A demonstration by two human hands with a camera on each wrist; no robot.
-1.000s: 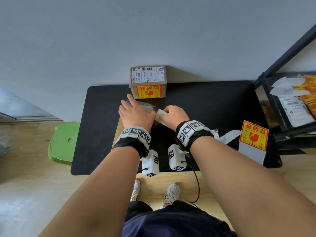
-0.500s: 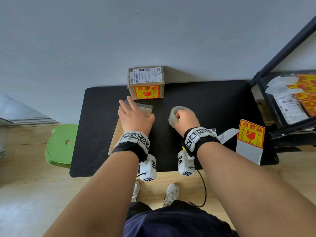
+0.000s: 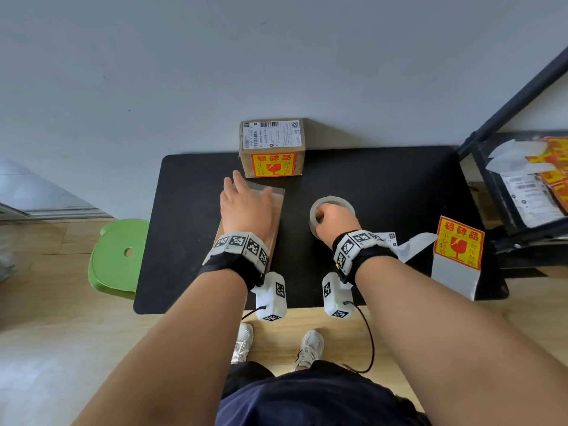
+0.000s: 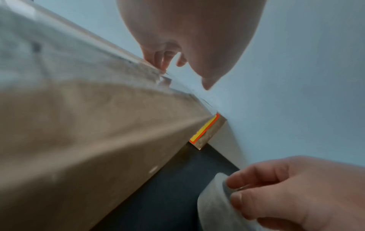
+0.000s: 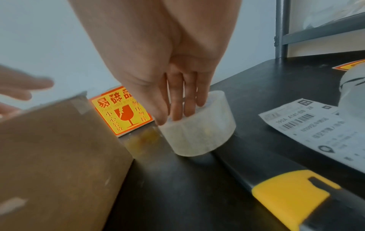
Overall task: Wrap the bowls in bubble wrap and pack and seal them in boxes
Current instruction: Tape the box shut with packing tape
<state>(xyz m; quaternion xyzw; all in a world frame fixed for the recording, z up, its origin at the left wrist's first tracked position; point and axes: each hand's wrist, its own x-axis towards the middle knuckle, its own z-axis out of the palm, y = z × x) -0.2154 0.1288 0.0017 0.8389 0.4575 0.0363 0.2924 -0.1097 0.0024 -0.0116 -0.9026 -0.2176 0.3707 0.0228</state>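
Nearest the person, at the front right of the black table, a utility knife with a yellow and black handle lies on the tabletop, seen only from the right wrist. Just beyond it lies a white shipping label printed with barcodes, and to its right a yellow and red fragile sticker on grey backing paper rests at the table's right edge. The right hand reaches down onto a roll of clear packing tape standing on the table; its fingers dip into the roll's hollow core while the thumb lies against the outer wall, so it grips the roll. To the left, well apart from the tape, sits the plain brown cardboard box being sealed, its top crossed by a strip of clear tape near the far edge. The left hand lies flat on top of this box with straight, slightly spread fingers, pressing down and grasping nothing. In the left wrist view the box's brown side fills the frame and the fingertips reach its far top edge. Farther back, against the pale grey wall, stands a second, finished cardboard box bearing a white shipping label on top and a yellow fragile sticker on its front. A green plastic stool stands left of the table, and a black metal shelf holding more labels and stickers stands to the right. No bowl or bubble wrap is visible.
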